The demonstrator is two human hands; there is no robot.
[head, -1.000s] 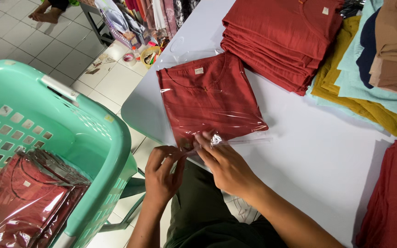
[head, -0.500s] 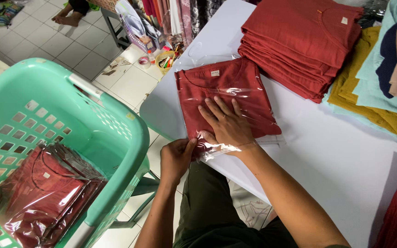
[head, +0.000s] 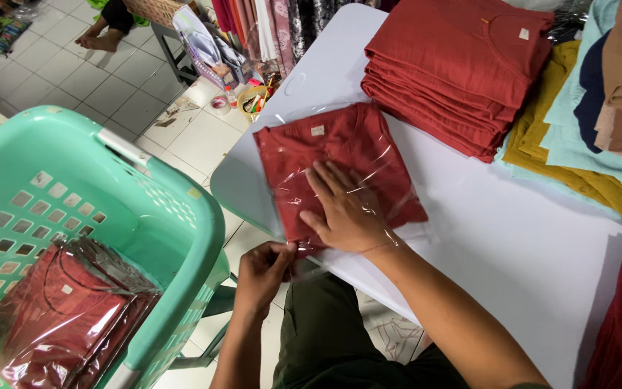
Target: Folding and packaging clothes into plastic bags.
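The bagged red shirt [head: 336, 169] lies flat at the near-left corner of the white table [head: 512, 245], its long axis running from my side away, collar and small pale label pointing to the far end. My right hand [head: 343, 209] presses it, fingers spread flat and grasping nothing. My left hand [head: 262, 270] pinches the clear bag's open flap at the table edge (fingers closed on plastic). Beyond sits a stack of red shirts [head: 462, 68]; left, a green basket [head: 131, 209] holds another bagged shirt [head: 59, 317].
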